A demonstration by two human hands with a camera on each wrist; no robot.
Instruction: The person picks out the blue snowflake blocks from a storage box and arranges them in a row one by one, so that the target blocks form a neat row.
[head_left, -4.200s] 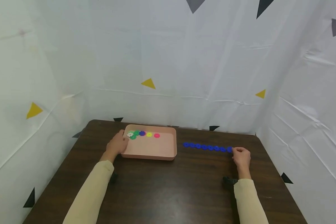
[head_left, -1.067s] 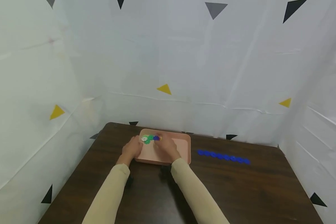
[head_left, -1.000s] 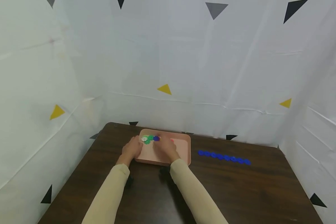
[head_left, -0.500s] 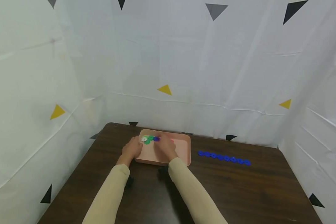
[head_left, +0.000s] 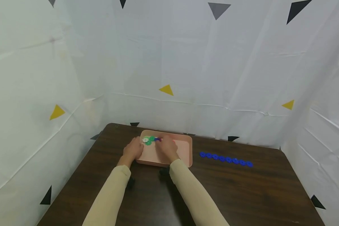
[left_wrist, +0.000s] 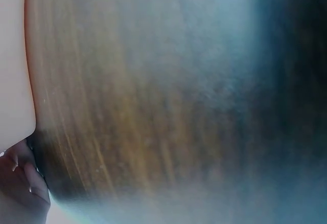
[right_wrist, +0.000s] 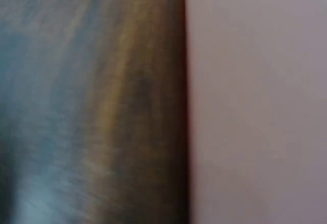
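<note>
My left hand (head_left: 133, 148) grips the left edge of a pink tray (head_left: 184, 150). In the left wrist view some fingers (left_wrist: 33, 180) show below the tray's corner. Reaching into the tray, my right hand (head_left: 167, 146) pinches a blue flower-shaped disc (head_left: 157, 139), which looks tilted nearly edge-on. Green flower discs (head_left: 148, 142) and a white one (head_left: 145, 140) lie left of it. A bit of a pink disc (head_left: 173, 141) peeks out past the right hand, which hides the middle of the tray. The right wrist view shows only tray and tabletop.
Several blue flower discs (head_left: 228, 159) form a slanting row on the dark wooden table (head_left: 243, 194), right of the tray. White sheeting (head_left: 203, 72) with printed triangles hangs behind the table and at its sides.
The right hand has left the right end of the blue row and come into the tray. Within the last half second the blue disc at its fingertips has tipped up. The left hand stays at the tray.
</note>
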